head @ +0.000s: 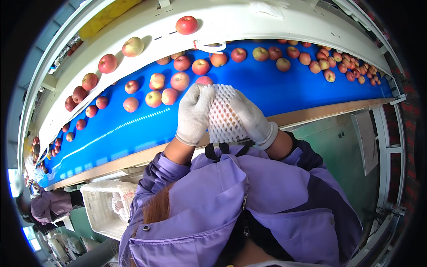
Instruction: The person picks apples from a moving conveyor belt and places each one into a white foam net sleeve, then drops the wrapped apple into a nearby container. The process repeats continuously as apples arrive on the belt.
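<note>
A white foam fruit net [225, 115] spans the space between my two hands, above the near edge of the blue conveyor belt [146, 128]. Pinkish-red colour shows through its mesh, which looks like an apple inside. My left hand [194, 113], in a white knit glove, grips the net's left side and upper edge. My right hand [252, 116], also gloved in white, holds its right side, with the fingers partly hidden behind the mesh. Just beyond my left hand lie several apples, among them a pink-red one [179, 81] and a yellowish one [153, 99].
Many small-looking apples [357, 70] crowd the belt's right end. More apples, one red [186, 25], sit on the white ledge [230, 25] behind. A white crate [100, 207] with netted items stands lower left. Another person [50, 203] is at the far left.
</note>
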A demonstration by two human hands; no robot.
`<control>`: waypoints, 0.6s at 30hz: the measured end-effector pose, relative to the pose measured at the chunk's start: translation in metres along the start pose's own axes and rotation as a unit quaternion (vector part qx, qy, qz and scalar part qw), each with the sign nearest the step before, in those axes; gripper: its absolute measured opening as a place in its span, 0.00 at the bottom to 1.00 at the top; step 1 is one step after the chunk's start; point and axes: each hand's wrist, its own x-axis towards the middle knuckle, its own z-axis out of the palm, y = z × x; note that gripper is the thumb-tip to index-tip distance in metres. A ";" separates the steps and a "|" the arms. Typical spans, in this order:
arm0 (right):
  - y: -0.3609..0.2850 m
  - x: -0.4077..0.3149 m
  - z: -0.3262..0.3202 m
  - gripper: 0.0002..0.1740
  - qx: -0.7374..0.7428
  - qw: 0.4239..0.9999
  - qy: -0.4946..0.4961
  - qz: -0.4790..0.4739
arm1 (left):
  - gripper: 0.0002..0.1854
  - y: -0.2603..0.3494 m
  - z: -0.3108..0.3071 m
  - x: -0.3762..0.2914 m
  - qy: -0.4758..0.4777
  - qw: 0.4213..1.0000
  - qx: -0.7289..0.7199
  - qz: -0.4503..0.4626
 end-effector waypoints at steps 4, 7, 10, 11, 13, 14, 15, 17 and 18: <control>-0.002 0.001 -0.020 0.29 0.149 0.983 0.024 0.101 | 0.18 -0.017 0.004 0.021 -0.031 0.916 0.330 0.228; 0.000 0.005 -0.035 0.29 0.200 0.978 0.012 0.059 | 0.27 -0.029 0.021 0.011 0.022 0.982 -0.165 -0.089; 0.001 0.008 -0.053 0.30 0.162 0.984 0.048 0.047 | 0.35 -0.035 0.043 0.008 -0.091 0.990 -0.099 -0.038; 0.000 0.009 -0.059 0.30 0.164 0.985 0.038 0.031 | 0.35 -0.037 0.050 0.013 -0.089 0.992 -0.085 -0.028; -0.008 0.005 -0.075 0.33 0.245 0.969 -0.039 0.008 | 0.38 -0.036 0.060 0.023 -0.075 0.984 -0.158 -0.031; -0.011 0.001 -0.082 0.36 0.227 0.973 -0.036 -0.014 | 0.40 -0.037 0.068 0.028 -0.085 0.990 -0.109 -0.002; -0.015 -0.005 -0.091 0.39 0.229 0.972 -0.055 -0.006 | 0.41 -0.039 0.077 0.031 -0.091 0.992 -0.074 0.040; -0.016 -0.017 -0.102 0.40 0.273 0.958 0.003 0.091 | 0.43 -0.045 0.098 0.033 -0.108 0.991 -0.074 0.011; -0.017 -0.022 -0.113 0.40 0.256 0.965 -0.022 0.043 | 0.42 -0.047 0.111 0.037 -0.148 0.986 -0.076 0.016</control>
